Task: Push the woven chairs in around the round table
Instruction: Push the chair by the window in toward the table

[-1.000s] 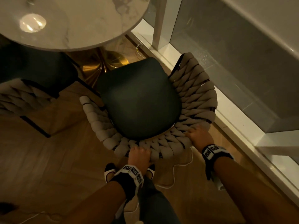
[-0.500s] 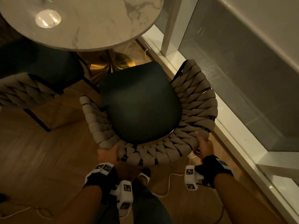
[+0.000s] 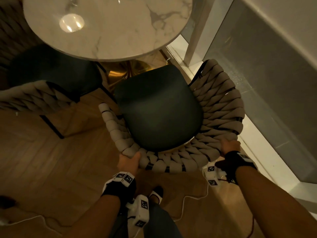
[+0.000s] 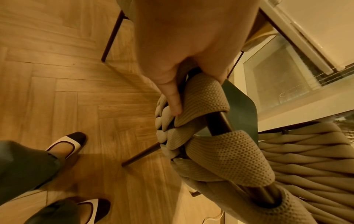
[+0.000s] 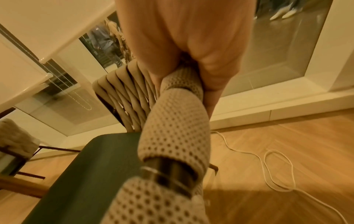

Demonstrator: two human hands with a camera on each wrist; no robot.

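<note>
Both hands, left (image 3: 129, 161) and right (image 3: 229, 147), fingers clenched on the chair (image 3: 159, 115) back rail; seat short of the tabletop (image 3: 109, 26), push-in unfinished, second chair (image 3: 51, 78) partly under.

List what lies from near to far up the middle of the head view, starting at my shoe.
Shoe → woven back rail of the near chair, gripped by left hand and right hand → its dark seat → gold table base → round marble table.
</note>
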